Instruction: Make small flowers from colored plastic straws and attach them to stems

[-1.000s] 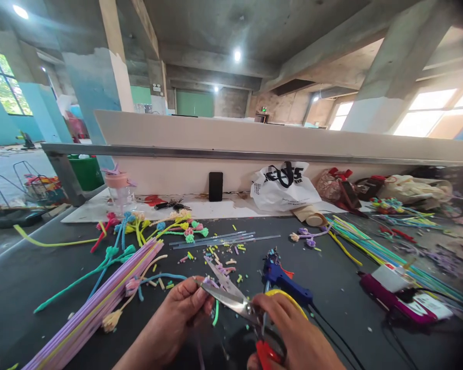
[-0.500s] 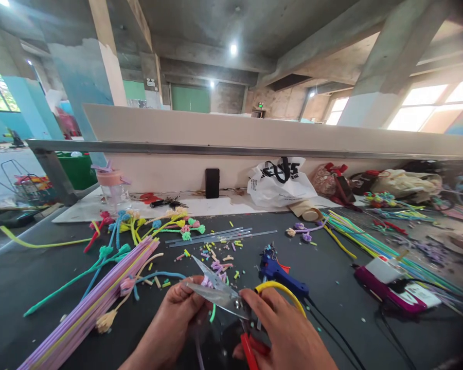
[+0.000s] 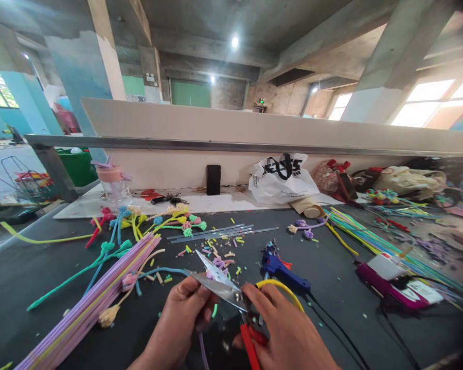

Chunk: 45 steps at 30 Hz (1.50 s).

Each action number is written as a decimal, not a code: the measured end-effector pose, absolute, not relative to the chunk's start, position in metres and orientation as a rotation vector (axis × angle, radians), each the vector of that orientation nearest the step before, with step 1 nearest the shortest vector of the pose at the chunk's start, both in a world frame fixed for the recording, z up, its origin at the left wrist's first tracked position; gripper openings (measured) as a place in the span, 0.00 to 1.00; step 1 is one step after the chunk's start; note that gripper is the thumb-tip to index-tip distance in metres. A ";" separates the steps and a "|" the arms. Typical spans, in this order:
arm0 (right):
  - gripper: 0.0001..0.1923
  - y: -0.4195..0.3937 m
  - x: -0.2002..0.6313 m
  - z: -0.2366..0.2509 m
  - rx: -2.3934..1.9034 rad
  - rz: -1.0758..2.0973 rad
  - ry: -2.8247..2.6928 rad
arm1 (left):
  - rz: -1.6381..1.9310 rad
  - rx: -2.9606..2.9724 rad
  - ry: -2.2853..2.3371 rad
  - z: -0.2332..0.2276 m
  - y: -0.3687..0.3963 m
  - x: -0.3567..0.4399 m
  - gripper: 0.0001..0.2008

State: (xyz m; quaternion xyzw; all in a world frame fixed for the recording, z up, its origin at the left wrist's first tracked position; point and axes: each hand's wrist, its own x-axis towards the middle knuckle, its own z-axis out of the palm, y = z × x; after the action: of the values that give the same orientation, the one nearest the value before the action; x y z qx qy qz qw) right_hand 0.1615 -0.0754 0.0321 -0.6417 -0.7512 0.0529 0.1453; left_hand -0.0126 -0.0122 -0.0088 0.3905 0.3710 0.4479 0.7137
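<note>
My right hand (image 3: 283, 331) grips red-handled scissors (image 3: 224, 288), whose steel blades stand apart and point left and away from me. My left hand (image 3: 179, 318) pinches a short green pipe cleaner piece (image 3: 215, 310) under the blades, with a purple strand (image 3: 202, 354) trailing below the fingers. A yellow pipe cleaner loop (image 3: 281, 289) arcs over my right hand. Small coloured offcuts (image 3: 216, 254) lie scattered on the dark table just beyond the blades.
A blue glue gun (image 3: 281, 270) lies right of the scissors with its black cord. A bundle of purple stems (image 3: 96, 298) lies at left, finished pipe cleaner flowers (image 3: 154, 221) behind it. Clear glue sticks (image 3: 219, 232), a white bag (image 3: 281, 180), a phone (image 3: 213, 179) and a magenta device (image 3: 393, 290) stand about.
The scissor blades have come closer together over the green piece and shifted slightly right. Both hands have stayed in place near the table's front edge.
</note>
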 end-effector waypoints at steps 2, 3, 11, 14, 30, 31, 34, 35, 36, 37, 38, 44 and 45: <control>0.28 -0.074 0.164 0.033 -1.848 0.151 -2.161 | 0.962 0.817 0.744 -0.005 -0.013 -0.013 0.14; 0.28 -0.073 0.165 0.034 -1.845 0.152 -2.153 | 0.947 0.786 0.693 -0.002 -0.013 -0.014 0.13; 0.27 -0.077 0.182 0.030 -1.807 0.287 -2.001 | 0.857 0.647 0.472 0.008 -0.010 -0.020 0.07; 0.27 -0.080 0.183 0.029 -1.801 0.253 -1.997 | 0.846 0.624 0.473 0.009 -0.008 -0.023 0.06; 0.29 -0.085 0.158 0.024 -1.877 0.237 -2.053 | 1.005 0.994 0.634 -0.004 -0.014 -0.015 0.07; 0.29 -0.085 0.158 0.024 -1.890 0.242 -2.045 | 1.024 1.025 0.657 -0.005 -0.013 -0.014 0.06; 0.29 -0.087 0.156 0.024 -1.922 0.249 -2.021 | 1.062 1.106 0.702 -0.008 -0.015 -0.013 0.06; 0.29 -0.087 0.155 0.023 -1.927 0.255 -2.015 | 1.066 1.124 0.718 -0.008 -0.015 -0.012 0.06; 0.29 -0.088 0.154 0.023 -1.929 0.264 -2.008 | 1.066 1.134 0.737 -0.008 -0.016 -0.012 0.06; 0.29 -0.088 0.153 0.023 -1.931 0.280 -2.000 | 1.068 1.138 0.757 -0.009 -0.017 -0.011 0.07; 0.29 -0.088 0.152 0.022 -1.932 0.303 -1.993 | 1.066 1.139 0.772 -0.009 -0.017 -0.010 0.07; 0.30 -0.085 0.146 0.024 -1.940 0.462 -1.984 | 1.073 1.132 0.818 -0.014 -0.017 -0.008 0.07; 0.30 -0.085 0.145 0.024 -1.943 0.477 -1.980 | 1.076 1.131 0.819 -0.014 -0.017 -0.008 0.07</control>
State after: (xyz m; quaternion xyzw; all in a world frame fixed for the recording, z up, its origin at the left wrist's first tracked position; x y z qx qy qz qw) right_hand 0.1454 -0.0847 0.0245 -0.6811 -0.6940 0.1673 0.1629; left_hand -0.0080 -0.0167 -0.0142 0.4950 0.3586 0.4708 0.6362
